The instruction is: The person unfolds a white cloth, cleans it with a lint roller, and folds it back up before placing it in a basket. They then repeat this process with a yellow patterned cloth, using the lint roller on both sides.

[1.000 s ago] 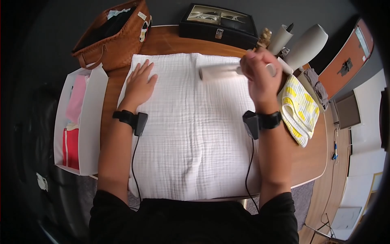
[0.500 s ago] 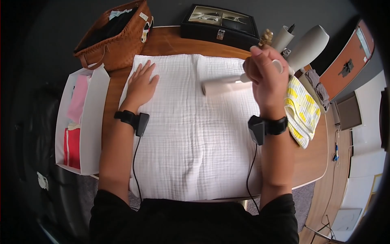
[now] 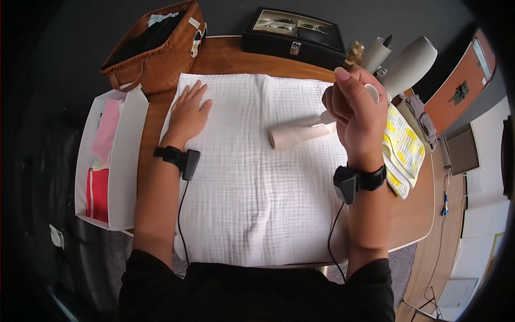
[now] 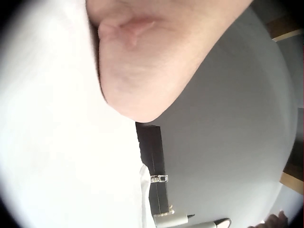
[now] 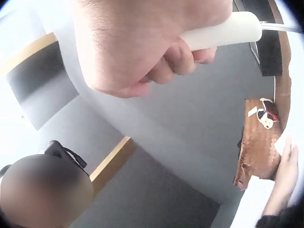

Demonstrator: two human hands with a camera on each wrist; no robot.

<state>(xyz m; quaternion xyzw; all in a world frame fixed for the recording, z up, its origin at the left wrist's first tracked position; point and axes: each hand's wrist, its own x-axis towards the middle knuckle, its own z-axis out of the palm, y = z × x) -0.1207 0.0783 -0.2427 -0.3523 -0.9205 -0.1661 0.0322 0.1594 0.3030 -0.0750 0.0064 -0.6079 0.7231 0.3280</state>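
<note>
A white crinkled cloth [image 3: 230,188] is spread over the table in front of me. My left hand [image 3: 188,115] rests flat on its upper left part, fingers spread. In the left wrist view the heel of that hand [image 4: 142,76] lies against the cloth. My right hand [image 3: 359,115] grips the handle of a lint roller [image 3: 300,134], thumb on top. The roller's pale cylinder lies over the right half of the cloth, pointing left. In the right wrist view curled fingers wrap the white handle [image 5: 228,32], and the cylinder is out of sight.
A white box [image 3: 120,177] with pink and red fabric stands left, below a brown woven basket [image 3: 166,59]. At the back sits a black glasses case [image 3: 295,47]. A white vase [image 3: 410,64] and a yellow-and-white folded cloth [image 3: 402,145] are at right.
My right hand and the lint roller have moved toward my body and slightly right across the cloth. The left hand stays flat in the same spot on the cloth.
</note>
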